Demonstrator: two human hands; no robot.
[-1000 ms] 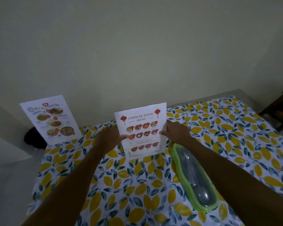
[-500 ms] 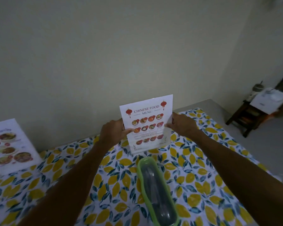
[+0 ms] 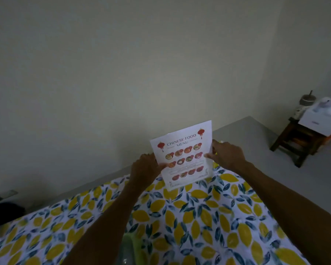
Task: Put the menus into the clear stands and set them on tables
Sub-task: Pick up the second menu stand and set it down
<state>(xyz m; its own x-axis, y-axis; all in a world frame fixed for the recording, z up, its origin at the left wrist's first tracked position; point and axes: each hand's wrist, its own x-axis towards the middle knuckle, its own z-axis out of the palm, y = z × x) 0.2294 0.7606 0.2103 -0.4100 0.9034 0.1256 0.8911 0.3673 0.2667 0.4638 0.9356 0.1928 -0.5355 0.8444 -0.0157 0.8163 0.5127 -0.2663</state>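
Centre of the frame: a menu sheet (image 3: 183,155), white, upright and slightly tilted, with the heading "CHINESE FOOD MENU", two red lanterns and rows of small dish pictures. Lower edge of the sheet at the far end of the table (image 3: 180,217), on or just above the cloth; cannot tell which. Clear stand around the sheet not possible to make out.

Left hand (image 3: 146,169) at the left edge of the sheet, thumb on the front face, other fingers hidden behind: pinching the menu. Right hand (image 3: 226,154) at the right edge, a little higher, thumb also on the front, fingers curled behind the sheet: pinching it too. Both forearms bare, coming up from the bottom of the frame toward the centre.

Table covered by a cloth (image 3: 227,226) with yellow lemons and dark blue leaves on white, filling the lower half of the frame. At the bottom centre, between the forearms, part of a green-rimmed container (image 3: 131,249), blurred, only its upper end in view.

Upper part of the frame: plain pale wall (image 3: 122,64). Right side: grey floor and a dark wooden stool (image 3: 296,140) near the corner, with a white box (image 3: 321,117) on top and a small grey pot (image 3: 307,98) behind it. Lower left edge: a dark rounded thing (image 3: 5,213), not clear what.
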